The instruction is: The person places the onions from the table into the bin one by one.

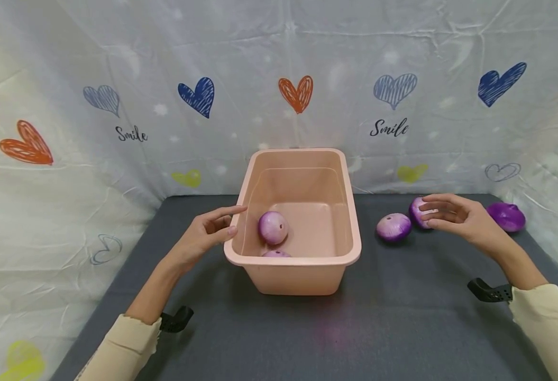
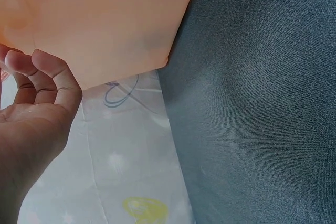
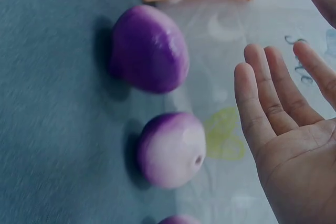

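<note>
A peach plastic tub (image 1: 298, 278) has two purple-and-white onions inside, one (image 1: 273, 227) in plain sight, the other (image 1: 276, 254) mostly behind the front rim. My left hand (image 1: 212, 227) is at the tub's left rim, index finger and thumb extended over it; in the left wrist view its fingers bend loosely beside the tub's outer wall. My right hand (image 1: 459, 216) hovers with spread fingers above an onion (image 1: 418, 213), partly covering it in the head view. A paler onion (image 1: 393, 227) lies just left of it. In the right wrist view the palm holds nothing.
A darker purple onion (image 1: 507, 217) sits near the table's right edge, behind my right wrist. The grey table (image 1: 279, 338) meets a white curtain (image 1: 240, 53) printed with hearts at the back and sides. A black strap (image 1: 490, 291) is on each wrist.
</note>
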`<state>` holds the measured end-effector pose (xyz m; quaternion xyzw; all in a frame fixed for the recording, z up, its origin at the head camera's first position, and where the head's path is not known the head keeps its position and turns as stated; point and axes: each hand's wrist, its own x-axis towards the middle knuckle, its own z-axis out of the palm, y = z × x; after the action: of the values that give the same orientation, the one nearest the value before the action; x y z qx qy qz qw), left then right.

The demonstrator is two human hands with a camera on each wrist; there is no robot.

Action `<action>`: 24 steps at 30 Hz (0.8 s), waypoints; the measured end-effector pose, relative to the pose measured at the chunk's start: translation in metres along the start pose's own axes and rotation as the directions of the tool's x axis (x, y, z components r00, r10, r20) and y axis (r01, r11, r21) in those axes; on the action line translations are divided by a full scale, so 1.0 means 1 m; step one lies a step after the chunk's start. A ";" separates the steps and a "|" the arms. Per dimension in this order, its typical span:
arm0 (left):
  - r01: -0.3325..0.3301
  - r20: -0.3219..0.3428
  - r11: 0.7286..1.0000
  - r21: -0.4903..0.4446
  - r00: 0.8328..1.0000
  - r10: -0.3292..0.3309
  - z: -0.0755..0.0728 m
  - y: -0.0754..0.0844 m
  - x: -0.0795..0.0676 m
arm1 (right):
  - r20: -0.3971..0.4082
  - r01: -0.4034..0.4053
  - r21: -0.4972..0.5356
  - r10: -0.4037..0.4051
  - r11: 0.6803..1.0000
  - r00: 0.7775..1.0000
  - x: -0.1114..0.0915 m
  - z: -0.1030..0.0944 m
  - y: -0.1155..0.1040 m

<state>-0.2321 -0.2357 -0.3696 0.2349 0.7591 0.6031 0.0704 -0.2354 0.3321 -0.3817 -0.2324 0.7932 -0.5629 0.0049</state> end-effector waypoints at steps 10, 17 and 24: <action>-0.002 0.016 1.000 -0.023 1.000 0.002 0.001 0.002 -0.001 | -0.046 -0.032 -0.063 0.029 0.998 0.999 -0.023 -0.014 0.017; 0.017 0.013 1.000 -0.012 1.000 -0.017 0.001 0.003 -0.002 | -0.035 -0.036 -0.050 0.034 0.998 0.999 -0.034 -0.014 0.034; 0.014 0.022 0.999 -0.030 1.000 -0.013 0.001 0.003 -0.002 | -0.038 -0.021 -0.039 0.019 0.999 0.999 -0.035 -0.004 0.042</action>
<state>-0.2295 -0.2354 -0.3675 0.2352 0.7508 0.6112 0.0861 -0.2202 0.3591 -0.4265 -0.2139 0.8063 -0.5514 -0.0091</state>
